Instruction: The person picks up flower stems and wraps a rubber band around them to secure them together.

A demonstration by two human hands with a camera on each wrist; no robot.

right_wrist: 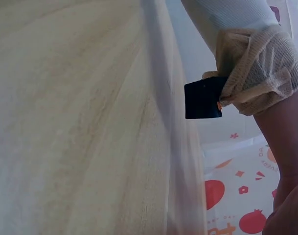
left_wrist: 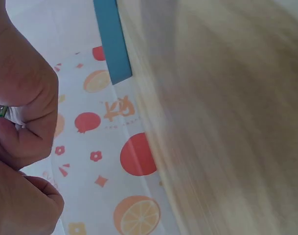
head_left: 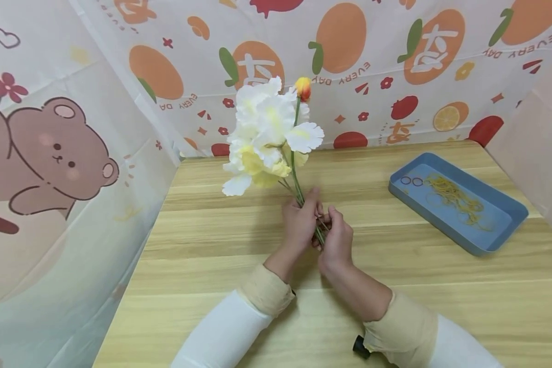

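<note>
In the head view, my left hand [head_left: 300, 224] grips a bunch of artificial flowers by the green stems [head_left: 296, 179]. Large ruffled white and pale yellow blooms [head_left: 269, 128] spread above it, and one small orange-yellow bud [head_left: 303, 89] stands taller beside them. My right hand [head_left: 339, 240] is curled around the lower stem ends, close against the left. A thin strand shows between the hands; its kind is unclear. The left wrist view shows both hands together at the left edge, with a bit of green stem [left_wrist: 1, 111] between fingers. Most fingertips are hidden.
On the right of the wooden table [head_left: 202, 266] lies a blue tray [head_left: 441, 230] holding a heap of yellow rubber bands [head_left: 460, 198] and two reddish ones [head_left: 411, 181]. Printed cloths hang behind and at both sides. Black wrist cameras [right_wrist: 203, 98] are strapped on with beige bandage.
</note>
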